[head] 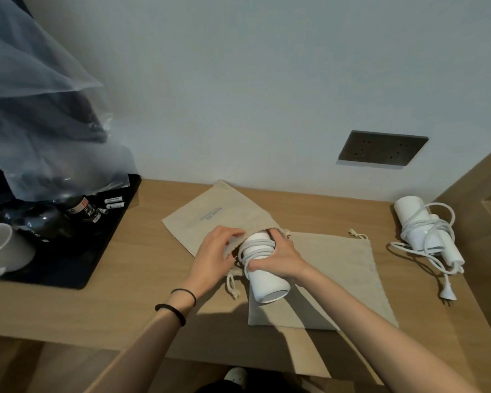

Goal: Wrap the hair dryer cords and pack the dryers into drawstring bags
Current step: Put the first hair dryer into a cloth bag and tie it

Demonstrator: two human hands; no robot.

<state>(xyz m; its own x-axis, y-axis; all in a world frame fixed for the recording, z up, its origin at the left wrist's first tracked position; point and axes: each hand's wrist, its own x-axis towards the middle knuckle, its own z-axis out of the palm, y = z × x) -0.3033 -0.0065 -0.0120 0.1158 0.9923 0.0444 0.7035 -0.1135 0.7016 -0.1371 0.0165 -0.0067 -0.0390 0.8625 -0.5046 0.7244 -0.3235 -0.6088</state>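
Best bet here imo: hold the mouth of the drawstring bag [210, 211] stretched wide and push the hair dryer [262, 276] straight in toward 11 o'clock, so the cord [257, 245] loops don't snag the hem. The left hand [213, 248] pinches the bag's rim, fingers curled on cloth. The right hand [281, 256] is wrapped round the corded barrel mid-desk, nose just inside. The other dryer [420, 231] sits at 3 o'clock.

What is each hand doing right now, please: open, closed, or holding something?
Left hand grips the drawstring bag at its mouth.
Right hand grips the cord-wrapped hair dryer, which is partly inside that bag.
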